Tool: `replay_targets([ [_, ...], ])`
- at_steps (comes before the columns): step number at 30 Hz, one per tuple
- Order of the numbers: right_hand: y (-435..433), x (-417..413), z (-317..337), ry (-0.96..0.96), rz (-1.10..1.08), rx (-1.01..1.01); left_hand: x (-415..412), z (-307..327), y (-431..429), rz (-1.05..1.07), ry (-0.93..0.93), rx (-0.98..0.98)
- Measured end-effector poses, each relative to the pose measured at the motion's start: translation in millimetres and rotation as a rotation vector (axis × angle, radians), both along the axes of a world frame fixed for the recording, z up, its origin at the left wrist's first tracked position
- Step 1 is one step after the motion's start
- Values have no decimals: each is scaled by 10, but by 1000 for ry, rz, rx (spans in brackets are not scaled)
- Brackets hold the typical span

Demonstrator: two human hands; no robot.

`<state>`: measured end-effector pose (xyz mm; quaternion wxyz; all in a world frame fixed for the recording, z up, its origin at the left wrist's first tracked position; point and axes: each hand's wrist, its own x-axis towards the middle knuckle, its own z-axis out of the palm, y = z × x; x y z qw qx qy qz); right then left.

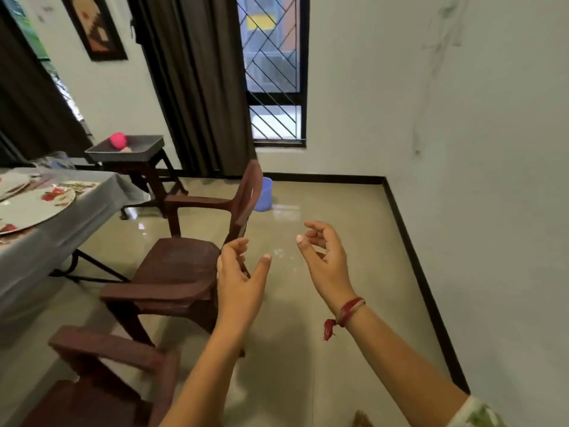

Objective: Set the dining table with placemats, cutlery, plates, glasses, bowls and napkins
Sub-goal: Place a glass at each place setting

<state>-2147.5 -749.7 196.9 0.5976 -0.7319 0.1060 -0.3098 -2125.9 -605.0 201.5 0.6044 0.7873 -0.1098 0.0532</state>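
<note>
The dining table (52,241) with a grey cloth shows at the far left edge. On it lie a round plate with red flowers (27,208) and part of another plate (12,183) behind it, over patterned placemats. My left hand (238,272) and my right hand (323,257) are raised over the floor, well to the right of the table, both holding nothing with fingers loosely curled and apart. A red thread is tied on my right wrist.
Two brown plastic chairs (184,266) (101,380) stand beside the table. A dark stool carries a grey tray (129,149) with a pink ball (118,140). A blue bucket (264,194) sits near the curtain and barred window. Glossy tiled floor stretches to the white wall at right.
</note>
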Motion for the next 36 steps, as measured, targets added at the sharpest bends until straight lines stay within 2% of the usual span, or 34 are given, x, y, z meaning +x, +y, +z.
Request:
replay_targets([
  [7, -1315, 1078, 58, 30, 202, -75, 1032, -54, -630, 120, 70, 50],
  [10, -1846, 2160, 32, 98, 337, -82, 1754, -34, -949, 244, 71, 79],
  [12, -1922, 2443, -25, 151, 355, -61, 1871, 31, -963, 263, 59, 101],
  [14, -2024, 3068, -112, 157, 467, -72, 2296, -62, -975, 388, 29, 137],
  [15, -2050, 3091, -114, 172, 471, -68, 2294, -55, -929, 399, 29, 143],
  [17, -2156, 3831, -175, 145, 548, -106, 2842, -181, -941, 518, 20, 143],
  [18, -2171, 3880, -151, 148, 554, -119, 2874, -164, -911, 536, 34, 133],
  [19, -2248, 4352, -167, 134, 588, -133, 3298, -217, -958, 593, 44, 134],
  [21, -2274, 4646, -189, 150, 653, -151, 3558, -232, -1032, 596, 54, 143],
  [22, -2319, 5123, -155, 150, 699, -180, 3995, -237, -1107, 641, 64, 142],
  [24, -2351, 5441, -133, 166, 749, -200, 4293, -164, -1245, 613, 76, 164],
  [26, -2292, 6154, -85, 164, 816, -204, 4920, -119, -1287, 660, 98, 170],
  [27, -2293, 6182, -69, 155, 817, -204, 4965, -60, -1327, 632, 85, 183],
  [31, -1877, 7240, -174, 180, 943, -180, 5813, -43, -1086, 742, 99, 301],
  [36, -1362, 8317, -281, 182, 1117, -202, 6713, -102, -730, 896, 106, 299],
])
